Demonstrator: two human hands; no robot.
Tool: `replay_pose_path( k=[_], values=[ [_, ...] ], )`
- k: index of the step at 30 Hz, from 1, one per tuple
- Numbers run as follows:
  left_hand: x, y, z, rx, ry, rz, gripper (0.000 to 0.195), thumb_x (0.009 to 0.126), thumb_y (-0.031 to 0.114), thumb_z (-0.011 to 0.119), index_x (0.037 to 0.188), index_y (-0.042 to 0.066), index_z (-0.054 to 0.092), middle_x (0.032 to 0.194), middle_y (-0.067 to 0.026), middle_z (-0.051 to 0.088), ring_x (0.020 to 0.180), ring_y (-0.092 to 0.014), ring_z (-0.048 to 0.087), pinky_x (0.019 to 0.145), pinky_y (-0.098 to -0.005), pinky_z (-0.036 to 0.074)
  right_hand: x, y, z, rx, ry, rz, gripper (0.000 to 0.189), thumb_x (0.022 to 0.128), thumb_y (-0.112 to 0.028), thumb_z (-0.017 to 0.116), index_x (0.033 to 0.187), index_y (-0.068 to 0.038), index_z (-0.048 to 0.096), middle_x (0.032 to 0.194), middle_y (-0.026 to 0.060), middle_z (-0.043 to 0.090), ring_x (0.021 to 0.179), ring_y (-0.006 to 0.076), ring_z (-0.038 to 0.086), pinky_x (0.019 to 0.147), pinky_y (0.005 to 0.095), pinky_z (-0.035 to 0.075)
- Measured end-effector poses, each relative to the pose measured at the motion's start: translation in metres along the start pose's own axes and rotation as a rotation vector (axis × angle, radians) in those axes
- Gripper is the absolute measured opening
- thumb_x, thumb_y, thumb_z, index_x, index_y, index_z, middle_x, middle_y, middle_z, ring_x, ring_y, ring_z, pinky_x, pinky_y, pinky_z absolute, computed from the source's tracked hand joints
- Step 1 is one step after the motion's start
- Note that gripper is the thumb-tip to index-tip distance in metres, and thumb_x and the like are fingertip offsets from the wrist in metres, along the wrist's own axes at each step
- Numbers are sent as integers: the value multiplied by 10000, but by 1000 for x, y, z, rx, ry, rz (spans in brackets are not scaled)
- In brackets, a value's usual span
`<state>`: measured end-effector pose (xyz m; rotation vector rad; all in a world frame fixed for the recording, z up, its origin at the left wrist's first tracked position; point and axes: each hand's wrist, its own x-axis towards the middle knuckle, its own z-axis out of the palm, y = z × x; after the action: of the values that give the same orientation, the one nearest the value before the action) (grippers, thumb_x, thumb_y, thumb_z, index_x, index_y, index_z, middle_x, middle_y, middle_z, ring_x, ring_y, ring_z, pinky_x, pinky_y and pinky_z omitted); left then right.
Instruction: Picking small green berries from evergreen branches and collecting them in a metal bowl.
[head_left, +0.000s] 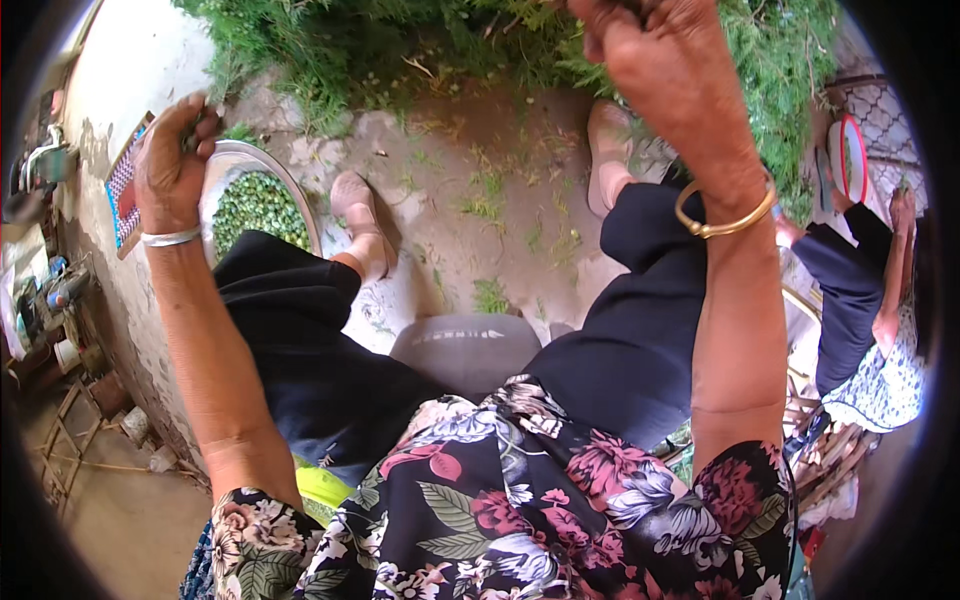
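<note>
My left hand (174, 161), with a silver bangle at the wrist, is raised at the left with its fingers curled; something small and dark green shows between them, too small to name. Behind and below it stands a round metal basin (309, 214) holding many small green seed cones or berries (259, 210). My right hand (649, 45), with a gold-coloured bangle (726, 217) at the wrist, is at the top edge, bent in front of a heap of green conifer branches (450, 45). Its fingertips are partly cut off by the frame, and what they hold cannot be told.
Loose sprigs (487, 195) litter the ground between my feet. A grey stool (465, 345) is between my legs. At the right sits another person (855, 300), near a red-rimmed round object (855, 159). A patterned mat-like object (124, 187) leans at the left by household clutter (56, 292).
</note>
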<state>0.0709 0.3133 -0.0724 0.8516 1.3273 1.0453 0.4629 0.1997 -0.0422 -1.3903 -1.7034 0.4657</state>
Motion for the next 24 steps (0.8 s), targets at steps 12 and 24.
replay_pose_path(
  k=[12,24],
  values=[
    [13,-78,-123,1640,291,218,614,622,187,706,1152,-94,576,1110,-292,610,1044,-378,605,916,-380,465,-18,0,-29,133,279,19,52,846,5,602,851,15,551,704,35,529,594,110,488,543,261,426],
    [-130,-321,162,1279,-1069,410,316,693,-4,549,1003,-19,611,952,-227,637,882,-366,618,775,-417,515,-34,5,-88,332,463,545,52,831,-3,631,851,40,610,665,93,608,544,131,537,506,256,443]
  ],
)
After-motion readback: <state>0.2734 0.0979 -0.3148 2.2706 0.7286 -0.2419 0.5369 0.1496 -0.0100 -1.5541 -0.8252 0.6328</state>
